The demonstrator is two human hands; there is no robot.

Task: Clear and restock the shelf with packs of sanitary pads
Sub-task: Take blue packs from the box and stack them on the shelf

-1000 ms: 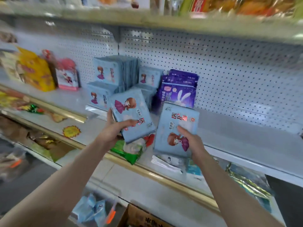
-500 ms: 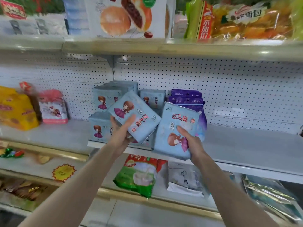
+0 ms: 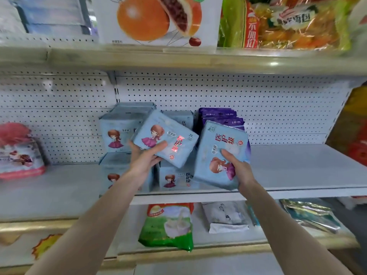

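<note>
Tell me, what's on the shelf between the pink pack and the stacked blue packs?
Nothing: in the head view, only bare white shelf lies between the pink plastic pack and the stacked light-blue plastic packs.

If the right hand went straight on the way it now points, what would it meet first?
Most likely the purple packs standing just behind the blue pack that the right hand grips; that pack overlaps them in view, though depth is unclear.
</note>
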